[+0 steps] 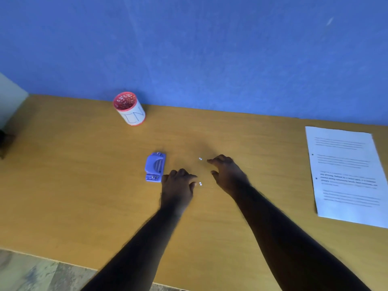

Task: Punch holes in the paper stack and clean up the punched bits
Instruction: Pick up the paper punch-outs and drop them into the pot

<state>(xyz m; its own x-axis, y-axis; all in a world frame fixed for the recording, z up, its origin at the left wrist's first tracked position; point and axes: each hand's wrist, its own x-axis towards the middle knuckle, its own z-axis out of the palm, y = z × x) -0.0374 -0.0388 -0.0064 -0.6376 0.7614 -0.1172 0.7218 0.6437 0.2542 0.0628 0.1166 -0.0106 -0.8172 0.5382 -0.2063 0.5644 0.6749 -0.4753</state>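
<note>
A small purple hole punch lies on the wooden table, just left of my left hand. Tiny white punched bits lie in two spots: one pair beside the fingertips of my right hand, another pair at my left thumb. Both hands hover low over the table with fingers curled and apart, holding nothing. The printed paper stack lies flat at the right edge, two punched holes visible along its left side.
A red and white cup holding paper bits stands at the back left by the blue wall. A dark object sits at the far left edge. The table's near edge runs along the bottom left above the floor.
</note>
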